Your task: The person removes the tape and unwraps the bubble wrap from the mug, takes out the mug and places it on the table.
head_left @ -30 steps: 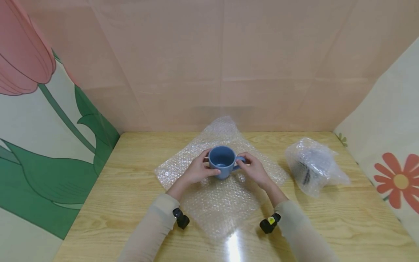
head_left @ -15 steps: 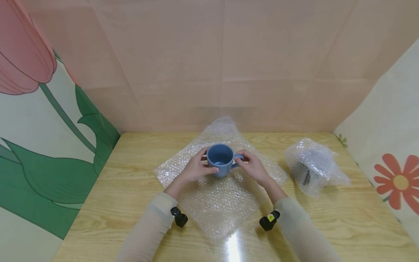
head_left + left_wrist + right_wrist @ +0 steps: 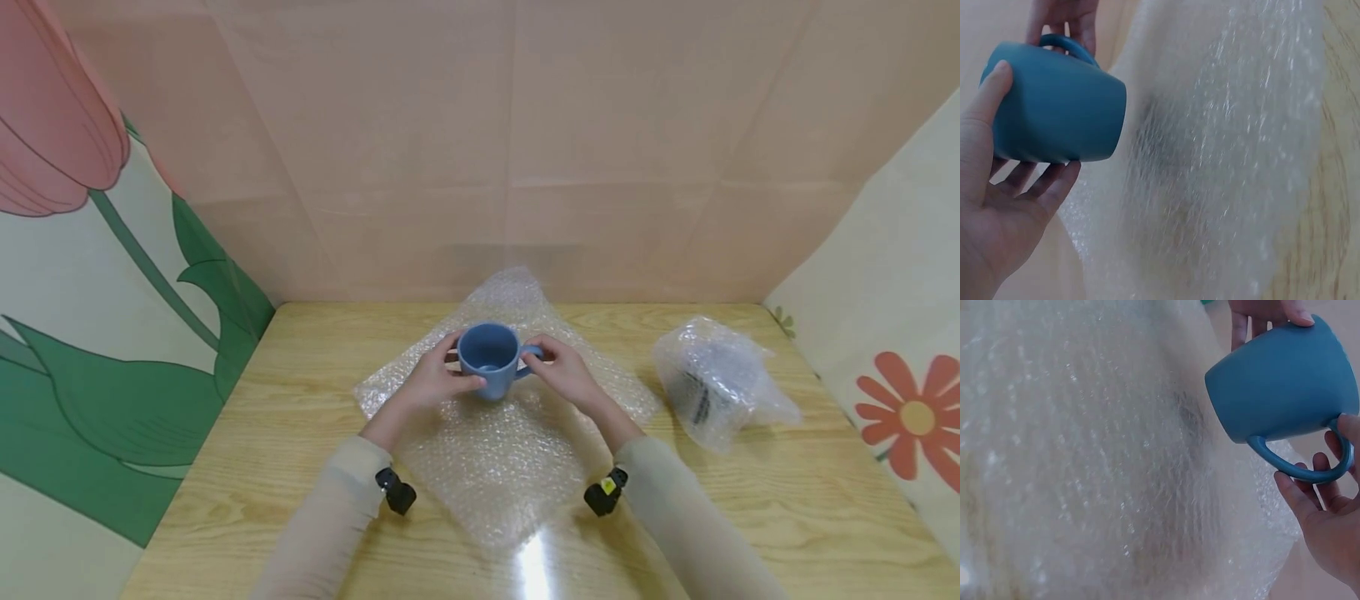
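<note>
A plain blue mug (image 3: 495,379) is held above the bubble wrap (image 3: 502,467), its mouth up and tipped toward the head camera, showing a bare inside. My left hand (image 3: 431,379) grips the mug's body from the left, thumb on the near side and fingers round the far side. On the other side my right hand (image 3: 566,375) pinches the handle (image 3: 1272,459) between thumb and fingers. The left wrist view shows the mug's smooth outer wall (image 3: 1060,103) and the left fingers beneath it. A dark shadow of the mug falls on the wrap under its base.
The bubble wrap lies flat, corner toward me, on a light wood table (image 3: 247,467). To the right sits a bundle (image 3: 712,379) wrapped in bubble wrap, with something dark inside. A pinkish sheet (image 3: 510,150) hangs behind the table, and flower-patterned panels (image 3: 915,367) flank it.
Both hands have carried the mug a little to the left and slightly farther from me, keeping the same grips. The bubble wrap sheet and the wrapped bundle have stayed where they were.
</note>
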Demonstrator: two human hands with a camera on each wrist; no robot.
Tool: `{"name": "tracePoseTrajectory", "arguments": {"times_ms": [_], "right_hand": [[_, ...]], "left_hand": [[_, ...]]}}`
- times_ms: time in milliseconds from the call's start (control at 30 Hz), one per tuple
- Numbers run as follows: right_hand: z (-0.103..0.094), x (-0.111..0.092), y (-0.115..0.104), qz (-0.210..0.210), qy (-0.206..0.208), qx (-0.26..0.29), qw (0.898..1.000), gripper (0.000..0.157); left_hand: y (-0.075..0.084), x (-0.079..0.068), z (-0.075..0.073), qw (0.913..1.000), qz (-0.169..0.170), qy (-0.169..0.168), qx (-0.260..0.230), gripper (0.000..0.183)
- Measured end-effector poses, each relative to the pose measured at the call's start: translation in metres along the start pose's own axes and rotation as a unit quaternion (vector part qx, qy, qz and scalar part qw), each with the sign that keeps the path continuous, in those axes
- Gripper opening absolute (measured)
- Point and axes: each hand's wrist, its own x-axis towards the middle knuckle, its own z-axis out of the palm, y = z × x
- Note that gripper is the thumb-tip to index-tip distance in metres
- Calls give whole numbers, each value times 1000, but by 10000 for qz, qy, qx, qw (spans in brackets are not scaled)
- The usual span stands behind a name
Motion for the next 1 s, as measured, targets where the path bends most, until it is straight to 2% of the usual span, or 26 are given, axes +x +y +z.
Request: {"name": "tracePoseTrajectory", "arguments": {"times_ms": [467,567,667,833,1000], "right_hand": [[15,12,-18,-217,-203,-111,9995,16],[20,15,-22,-371,-197,-179,9990,16],[24,14,-36,-488,-235,-150,9984,16],[35,19,-37,-555,-286,-83,9980,14],[48,24,-36,-688,-288,-55,9972,14]], "left_hand": [[0,-8,-26,9998,-189,62,46,76],[0,-11,-32,9996,-224,120,77,77],[3,-16,-39,9995,-267,90,118,75],[3,-23,-52,9991,-352,20,247,76],[-1,-29,-61,9991,-250,115,311,76]]}}
